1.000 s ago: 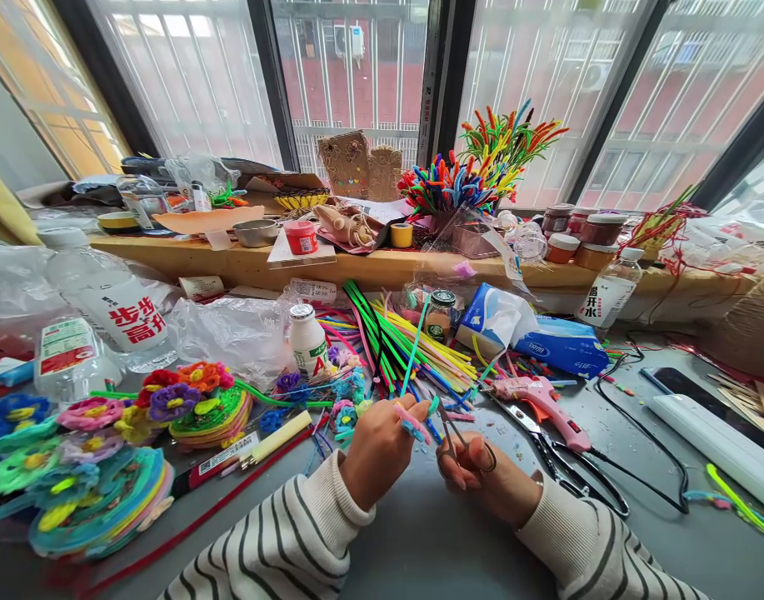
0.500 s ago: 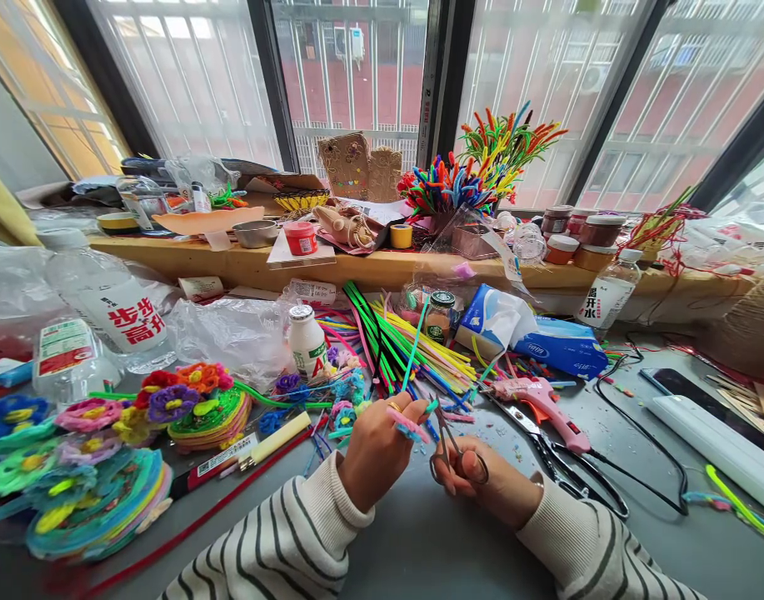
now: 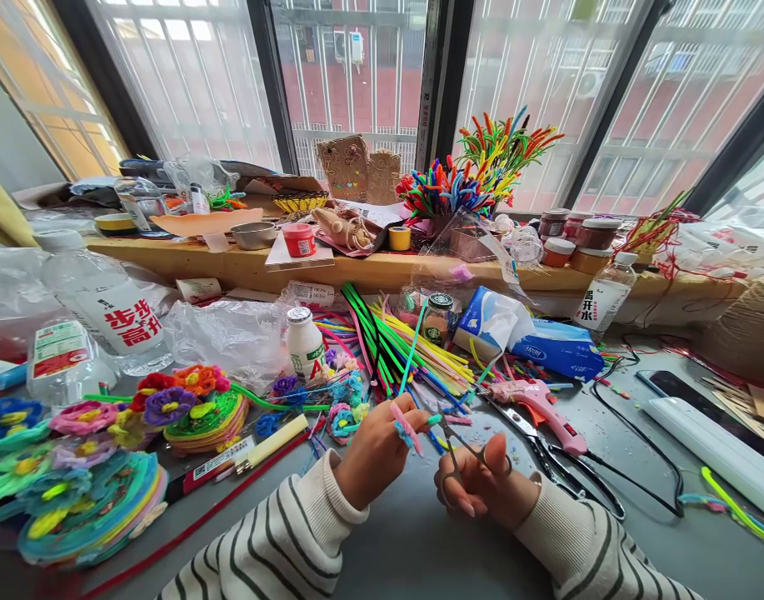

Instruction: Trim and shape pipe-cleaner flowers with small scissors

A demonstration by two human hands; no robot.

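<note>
My left hand point(image 3: 375, 457) is closed in a pinch on a teal pipe cleaner point(image 3: 414, 346). Its long end rises above my fingers, and a short teal tip sticks out to the right. A pink and blue twisted pipe cleaner piece point(image 3: 407, 429) rests against the same fingers. Small metal scissors point(image 3: 449, 442) are in my right hand point(image 3: 485, 483), with thumb and finger in the loops. The handles are spread, and the blades point up beside the teal tip. Whether the blades touch it, I cannot tell.
Loose pipe cleaners point(image 3: 387, 342) lie behind my hands. Pipe cleaner flowers point(image 3: 169, 408) stand at left, near a yellow-handled tool point(image 3: 275, 442). Right of my hands are large shears point(image 3: 566, 471), a pink glue gun point(image 3: 544, 408) with its cord, and a tissue pack point(image 3: 556, 350).
The scissors' handles have spread wider as my right thumb moved up and away from the fingers. My left hand has turned the pink and blue piece slightly more upright.
</note>
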